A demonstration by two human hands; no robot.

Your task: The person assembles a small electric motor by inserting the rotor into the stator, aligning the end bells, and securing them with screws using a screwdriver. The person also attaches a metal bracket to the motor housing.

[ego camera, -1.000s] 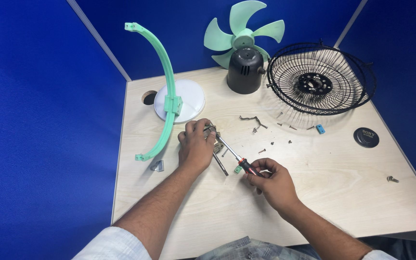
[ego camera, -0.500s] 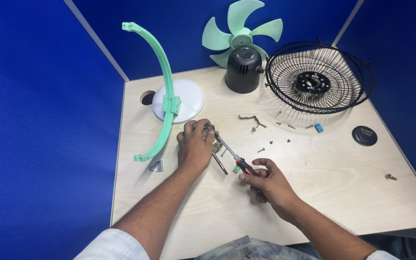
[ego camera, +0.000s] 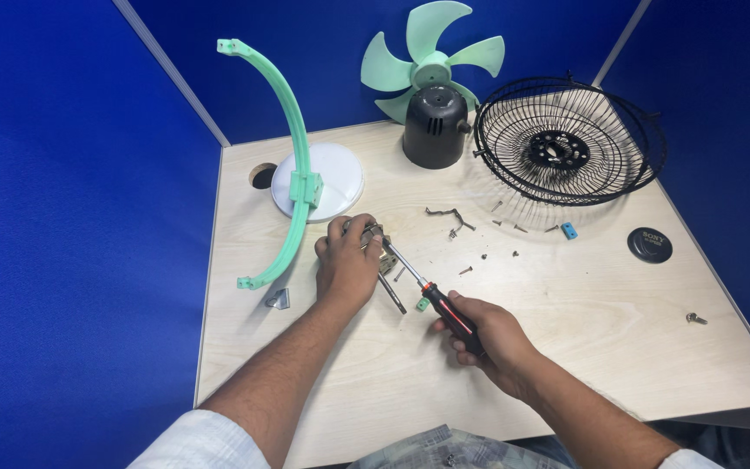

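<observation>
My left hand [ego camera: 346, 263] presses down on a small metal bracket [ego camera: 385, 259] at the middle of the wooden table [ego camera: 566, 347], fingers curled over it. My right hand [ego camera: 490, 334] grips the black and red handle of a screwdriver [ego camera: 431, 294]. Its shaft points up and left, and the tip meets the bracket under my left fingers. A thin metal rod lies just below the bracket. A small green clip [ego camera: 423, 304] rests beside the screwdriver handle.
A green curved fan arm [ego camera: 292, 165] stands on a white round base [ego camera: 336, 178] at the left. Behind are a black motor with green blades [ego camera: 434, 122] and a black wire grille [ego camera: 566, 143]. Loose screws [ego camera: 479, 256], a black cap [ego camera: 650, 245], and blue partition walls surround.
Both hands stay in place on the bracket and the screwdriver. The view has shifted slightly. Nothing else on the table has moved.
</observation>
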